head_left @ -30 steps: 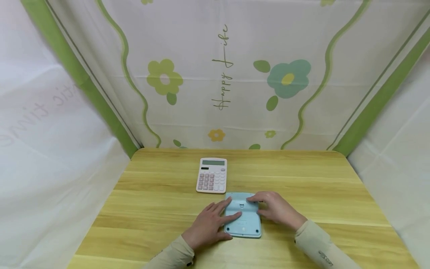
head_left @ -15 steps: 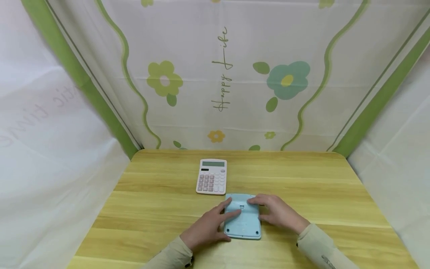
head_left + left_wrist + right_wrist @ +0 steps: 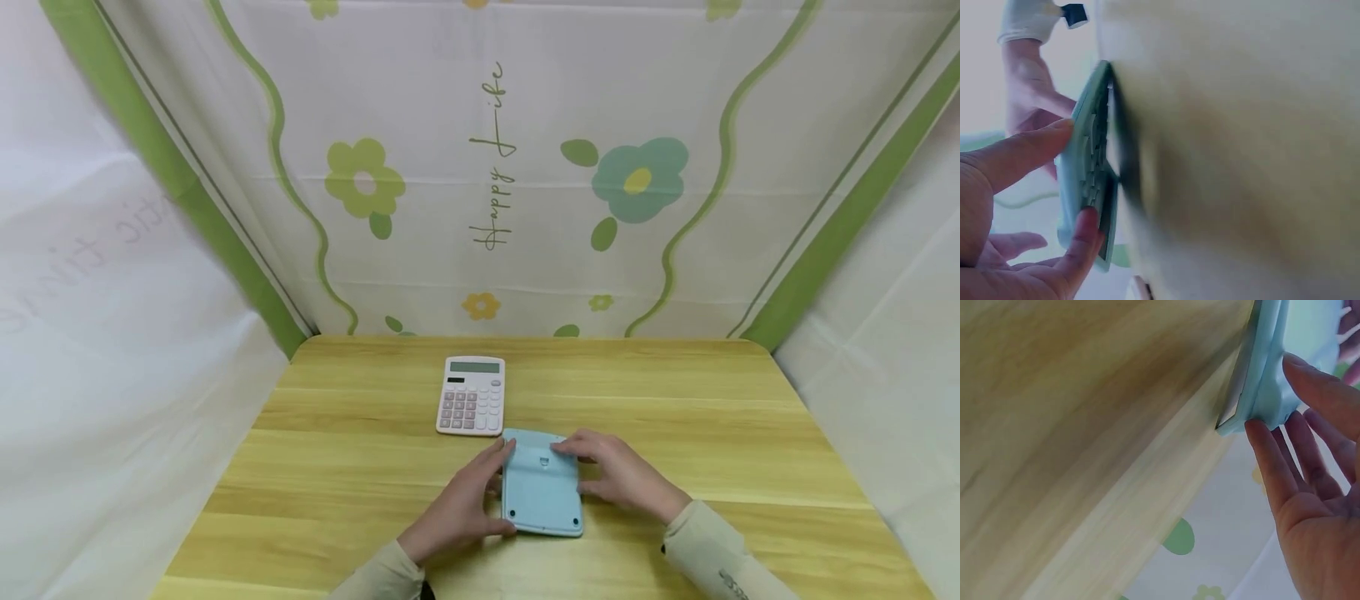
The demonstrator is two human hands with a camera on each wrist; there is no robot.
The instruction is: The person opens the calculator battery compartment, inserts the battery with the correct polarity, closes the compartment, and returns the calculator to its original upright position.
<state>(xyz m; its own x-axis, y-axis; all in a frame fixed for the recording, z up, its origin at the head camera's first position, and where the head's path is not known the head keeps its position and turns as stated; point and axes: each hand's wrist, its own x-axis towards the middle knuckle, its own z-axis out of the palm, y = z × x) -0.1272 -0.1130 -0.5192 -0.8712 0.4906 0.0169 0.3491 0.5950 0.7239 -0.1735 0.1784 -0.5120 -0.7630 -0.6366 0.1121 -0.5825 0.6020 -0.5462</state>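
Observation:
A light blue calculator [image 3: 542,492] lies back up on the wooden table, its left side tilted up. The left wrist view shows the keys on the underside of the calculator [image 3: 1088,156]. My left hand [image 3: 457,508] holds the raised left edge, thumb [image 3: 1047,140] at the near end and fingertips curled under the key side. My right hand [image 3: 618,475] touches the right side near the far corner, fingers on the back and thumb at the edge. In the right wrist view, that hand's fingers [image 3: 1272,469] look fairly straight. A pink-and-white calculator [image 3: 472,396] lies face up just beyond.
The wooden table [image 3: 345,467] extends around both hands. Behind it hangs a white curtain [image 3: 435,108] printed with flowers, and more white cloth [image 3: 112,333] closes in the sides.
My left hand's fingers have moved off the blue calculator's back and under its left edge. That edge has risen. My right hand stays almost where it was.

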